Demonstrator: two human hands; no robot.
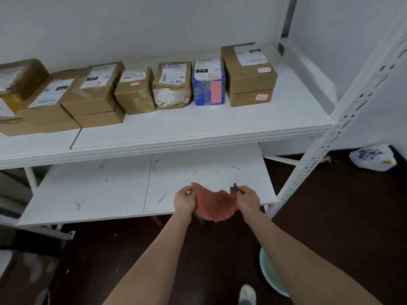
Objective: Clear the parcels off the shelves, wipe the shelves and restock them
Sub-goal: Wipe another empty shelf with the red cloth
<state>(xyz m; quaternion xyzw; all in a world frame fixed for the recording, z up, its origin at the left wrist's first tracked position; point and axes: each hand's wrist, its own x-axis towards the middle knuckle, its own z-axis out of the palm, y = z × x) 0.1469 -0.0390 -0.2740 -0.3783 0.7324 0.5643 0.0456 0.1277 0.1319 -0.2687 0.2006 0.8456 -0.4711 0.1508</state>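
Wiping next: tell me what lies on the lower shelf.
Only dark marks show on the lower shelf. Left hand and right hand hold a cloth over its front. The upper shelf hides its back.

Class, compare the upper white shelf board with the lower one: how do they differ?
The upper white shelf board carries a row of parcels; the lower white shelf board carries none. The upper's bare front looks clean; the lower shows dark scuffs. Both are white.
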